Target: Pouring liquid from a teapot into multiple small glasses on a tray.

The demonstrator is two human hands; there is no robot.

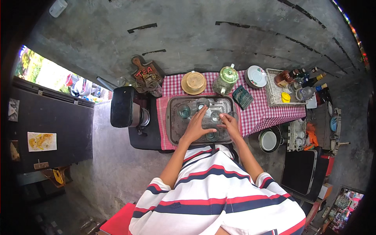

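Note:
A dark metal tray (176,129) lies before me on a checked cloth, with several drinking glasses on it. My left hand (199,126) is spread over the tray, its fingertips at the glass at the back (202,102) and its thumb above the front glass (212,135); whether it touches either is unclear. My right hand (230,124) has thumb and fingers at the rim of a clear glass (216,116); a firm grip cannot be made out. Another glass (232,115) stands at the tray's right side, partly behind that hand. A greenish glass (184,111) stands at the left.
Behind the tray are a lidded wooden container (195,82), a green patterned teapot (227,77), a dark packet (243,97) and stacked plates (255,76). A white basket (271,88) of bottles is at right, a black coffee maker (122,107) at left.

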